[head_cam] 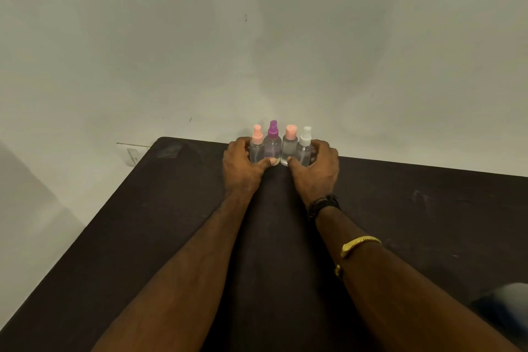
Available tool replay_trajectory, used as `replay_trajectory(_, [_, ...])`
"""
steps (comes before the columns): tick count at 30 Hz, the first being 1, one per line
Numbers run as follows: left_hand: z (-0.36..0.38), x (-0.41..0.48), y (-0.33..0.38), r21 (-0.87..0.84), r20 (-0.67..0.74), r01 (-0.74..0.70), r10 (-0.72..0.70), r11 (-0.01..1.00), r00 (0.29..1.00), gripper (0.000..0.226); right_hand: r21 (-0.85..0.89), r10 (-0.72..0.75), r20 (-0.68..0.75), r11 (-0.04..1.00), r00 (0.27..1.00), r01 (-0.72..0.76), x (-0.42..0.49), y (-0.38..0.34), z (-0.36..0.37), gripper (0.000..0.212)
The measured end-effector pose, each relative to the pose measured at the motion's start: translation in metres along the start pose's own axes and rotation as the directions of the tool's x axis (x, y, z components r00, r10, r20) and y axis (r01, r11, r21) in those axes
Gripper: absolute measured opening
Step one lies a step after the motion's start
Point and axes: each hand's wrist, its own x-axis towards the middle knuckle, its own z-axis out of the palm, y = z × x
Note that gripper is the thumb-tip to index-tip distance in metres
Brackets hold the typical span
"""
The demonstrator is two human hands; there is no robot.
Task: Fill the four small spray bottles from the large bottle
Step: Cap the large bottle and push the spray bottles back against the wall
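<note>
Row of four small clear plastic spray bottles (288, 148), upright, touching, caps pink/purple/pink/white, fill level not legible | location: far edge of dark table (143, 223), by pale wall (257, 37) | grip: my left hand (241, 166) clasps left pair, my right hand (315, 171) clasps right pair.

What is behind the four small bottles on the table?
Only the pale wall shows behind the bottles, which stand at the far edge of the table. The left hand and right hand cover the outer bottles' sides, so anything there is hidden.
</note>
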Motion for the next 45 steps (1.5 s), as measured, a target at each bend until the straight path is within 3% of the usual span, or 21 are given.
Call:
replay_trajectory(8, [0.002,0.003,0.0,0.041,-0.034,0.017,-0.015,0.999,0.999,0.052,0.036,0.077,-0.08,0.997,0.994,-0.074,0.004,0.003,0.0,0.053])
replay_trajectory(13, [0.005,0.005,-0.001,-0.016,-0.077,0.042,-0.043,0.999,0.996,0.058,0.033,0.11,-0.107,0.994,0.988,-0.108,0.007,0.006,0.002,0.05])
replay_trajectory(31, [0.012,0.009,0.003,-0.012,-0.089,0.195,-0.195,0.981,0.977,0.045,-0.039,0.146,-0.067,0.988,0.987,-0.149,0.008,0.003,0.005,0.044])
replay_trajectory(45, [-0.004,-0.04,0.033,-0.06,-0.012,0.304,-0.305,0.951,0.952,0.084,0.014,0.124,0.089,0.992,0.988,-0.126,-0.02,-0.006,-0.02,0.083])
